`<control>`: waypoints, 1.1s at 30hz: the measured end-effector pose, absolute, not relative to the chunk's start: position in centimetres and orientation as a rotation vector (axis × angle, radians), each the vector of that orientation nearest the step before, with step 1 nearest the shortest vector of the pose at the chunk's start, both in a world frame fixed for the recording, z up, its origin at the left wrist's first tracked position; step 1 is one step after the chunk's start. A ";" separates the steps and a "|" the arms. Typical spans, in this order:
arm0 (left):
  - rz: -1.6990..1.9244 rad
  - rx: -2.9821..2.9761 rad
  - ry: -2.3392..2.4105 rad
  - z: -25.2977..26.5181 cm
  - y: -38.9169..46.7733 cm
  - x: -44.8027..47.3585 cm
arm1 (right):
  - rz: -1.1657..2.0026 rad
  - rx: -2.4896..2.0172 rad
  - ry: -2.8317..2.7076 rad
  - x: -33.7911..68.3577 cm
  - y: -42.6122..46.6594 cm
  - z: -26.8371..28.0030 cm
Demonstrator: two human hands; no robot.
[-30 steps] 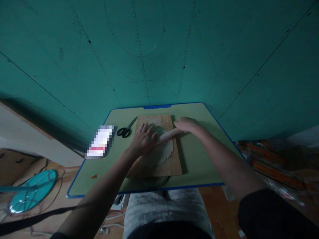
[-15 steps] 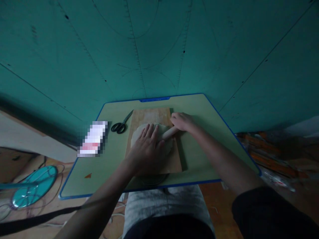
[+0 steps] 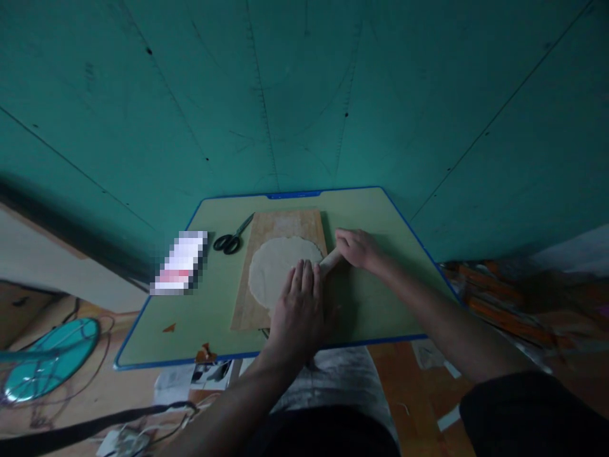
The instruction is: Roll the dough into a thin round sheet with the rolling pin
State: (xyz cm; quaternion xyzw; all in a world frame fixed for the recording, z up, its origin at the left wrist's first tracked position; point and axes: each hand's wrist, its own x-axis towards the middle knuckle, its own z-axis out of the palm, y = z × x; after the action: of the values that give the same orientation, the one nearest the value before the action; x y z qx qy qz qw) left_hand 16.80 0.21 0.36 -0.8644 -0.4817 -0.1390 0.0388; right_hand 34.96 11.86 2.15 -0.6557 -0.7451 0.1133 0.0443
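Note:
A thin, roundish sheet of pale dough (image 3: 275,266) lies on a wooden board (image 3: 285,221). Across its right edge runs a wooden rolling pin (image 3: 330,261), slanting up to the right. My right hand (image 3: 356,247) is closed round the pin's far end, off the board's right side. Fingers stretched out and side by side, my left hand (image 3: 299,301) lies flat over the near part of the pin and the dough's lower right edge. It hides that end of the pin.
Black-handled scissors (image 3: 229,241) lie left of the board. A blurred-out phone-like object (image 3: 181,263) is at the table's left edge. The pale green table (image 3: 380,298) has a blue rim and meets a green wall (image 3: 304,95). A turquoise round object (image 3: 54,358) and cables are at lower left.
Both hands and the rolling pin have moved right and toward me across the dough. More of the dough's left and middle now shows. The camera view has shifted slightly.

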 end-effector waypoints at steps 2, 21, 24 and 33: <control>-0.413 -2.668 -1.472 0.4 0.3 16.8 | 0.361 -2.041 -2.255 34.6 12.3 2.3; -0.594 -2.982 -1.365 -0.2 2.3 13.6 | 0.398 -2.103 -1.972 26.7 19.8 3.6; -0.618 -3.010 -1.373 -0.1 2.1 14.1 | 0.383 -2.088 -1.953 26.3 19.9 2.9; -0.641 -2.883 -1.307 -1.4 1.9 16.0 | 0.265 -1.996 -1.976 27.9 19.5 1.6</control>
State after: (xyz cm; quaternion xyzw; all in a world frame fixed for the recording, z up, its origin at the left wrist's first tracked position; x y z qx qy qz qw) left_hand 15.98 1.86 -1.42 -0.8918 -0.4043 -0.1984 -0.0441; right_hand 27.92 19.54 1.65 -0.6984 -0.6916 0.0927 0.1595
